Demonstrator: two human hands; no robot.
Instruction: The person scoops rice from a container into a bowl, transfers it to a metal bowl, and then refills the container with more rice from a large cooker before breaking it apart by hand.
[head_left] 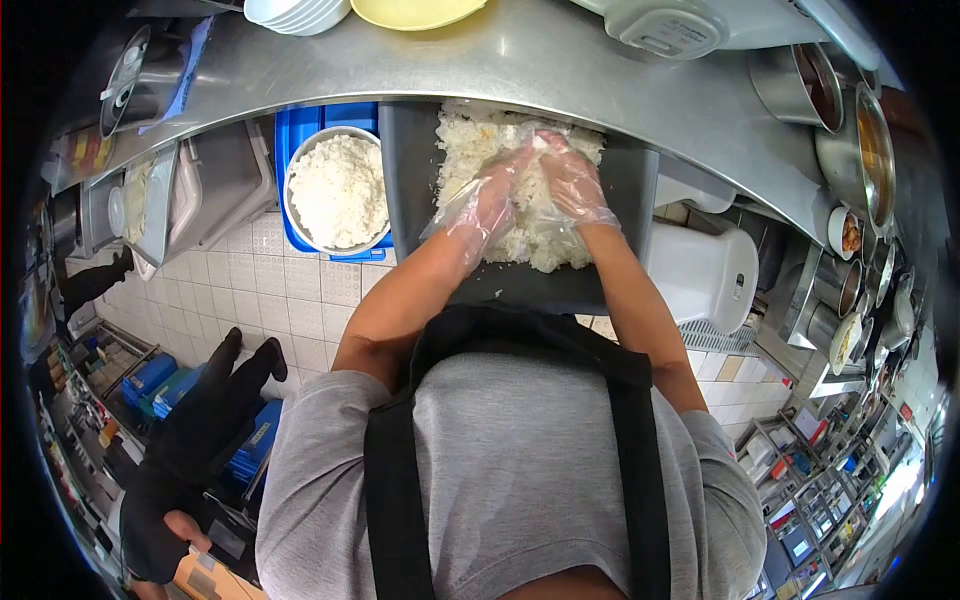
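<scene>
Both of my hands wear clear plastic gloves and are in the white cooked rice point(548, 252) inside a dark grey tub point(412, 160). My left hand point(498, 188) reaches in from the left, its fingers curled toward the middle. Close beside it, my right hand point(572, 178) is bent inward, and the fingertips of both meet near the tub's far side. Rice lies around and between the hands; some of the fingers are hidden by the glove film and grains. To the left, a round bowl point(290, 205) heaped with more rice stands on a blue crate point(296, 125).
A steel counter point(400, 62) runs beyond the tub, with stacked white bowls point(297, 14) and a yellow dish point(418, 10) on it. Metal pots point(797, 88) stand at right. A white bin point(705, 275) is beside the tub. Another person point(195, 440) is at lower left.
</scene>
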